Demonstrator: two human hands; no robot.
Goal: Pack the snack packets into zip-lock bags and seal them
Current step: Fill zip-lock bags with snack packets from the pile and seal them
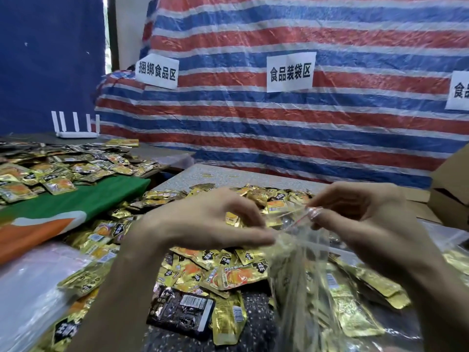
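A clear zip-lock bag (302,283) hangs between my hands over the table, with gold snack packets showing through its lower part. My left hand (203,222) pinches the bag's top edge at its left end. My right hand (355,214) pinches the same top edge higher up on the right, fingertips pressed together on the strip. Several loose gold and orange snack packets (215,270) lie heaped on the table under and around both hands. A dark packet (181,312) lies in front of the heap.
A second heap of packets (50,171) covers the table at the left, behind a green and orange cloth (63,212). A stack of clear plastic bags (28,288) lies at the near left. Cardboard boxes (451,189) stand at the right. A striped tarp (279,118) hangs behind.
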